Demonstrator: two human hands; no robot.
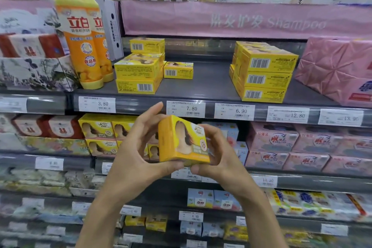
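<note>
A small yellow soap box (182, 140) with a picture on its front is held up in front of the store shelves, tilted slightly. My left hand (136, 153) holds its left side, thumb under the bottom edge and fingers reaching up behind it. My right hand (217, 157) grips its right side, thumb at the lower front corner. On the grey shelf (209, 84) above lie more of the same yellow boxes: a loose pile at the left (138, 72), one single box (178, 70) and a neat stack at the right (263, 74).
Two orange-yellow detergent bottles (84, 46) stand at the shelf's left end. A pink wrapped pack (338, 70) sits at the right. Price tags (186, 109) line the shelf edge. Lower shelves hold yellow boxes (102, 131), pink soap packs (281, 141) and other packaged goods.
</note>
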